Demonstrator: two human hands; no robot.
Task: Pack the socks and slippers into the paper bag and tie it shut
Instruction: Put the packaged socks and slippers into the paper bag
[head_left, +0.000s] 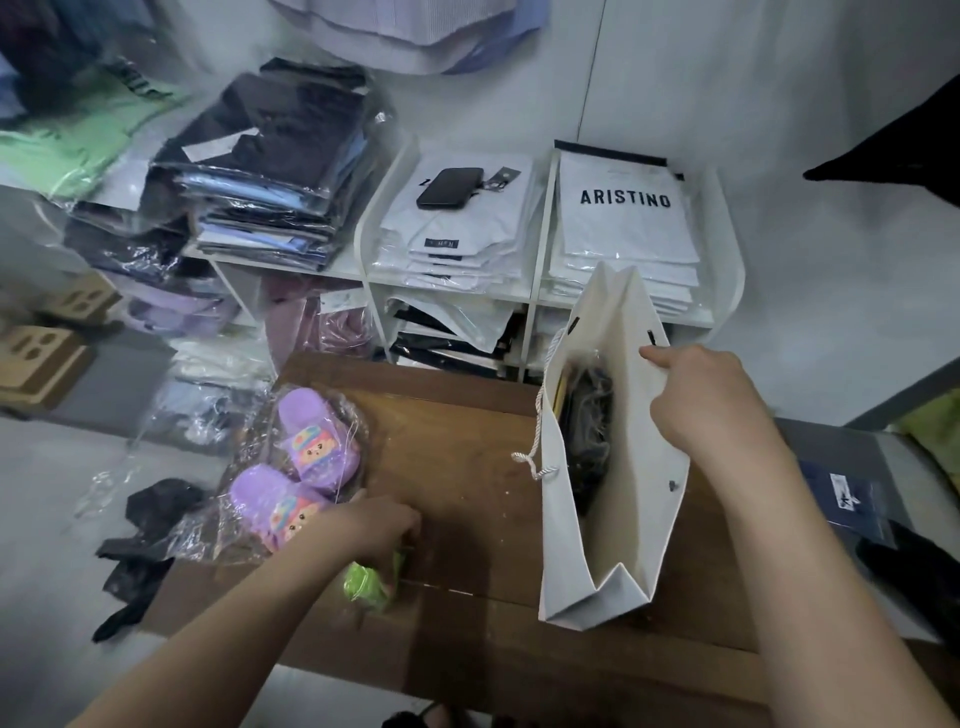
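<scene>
A white paper bag (644, 499) stands open on the wooden table (467, 467), with dark socks in clear wrap (589, 431) inside it. My right hand (711, 400) grips the bag's right rim and holds its mouth apart. A pair of purple slippers (301, 467) in a clear plastic wrapper lies at the table's left edge. Just in front of them, my left hand (374, 525) curls its fingers round a bright green item (371, 579) lying on the table; what it is cannot be made out. The bag's white rope handle (537, 431) hangs down its left side.
A white shelf unit (540, 291) behind the table holds stacks of bagged shirts, with a black phone (450, 187) on top. More wrapped clothes are piled at the left. Black plastic (140, 551) and clear wrappers lie on the floor at the left.
</scene>
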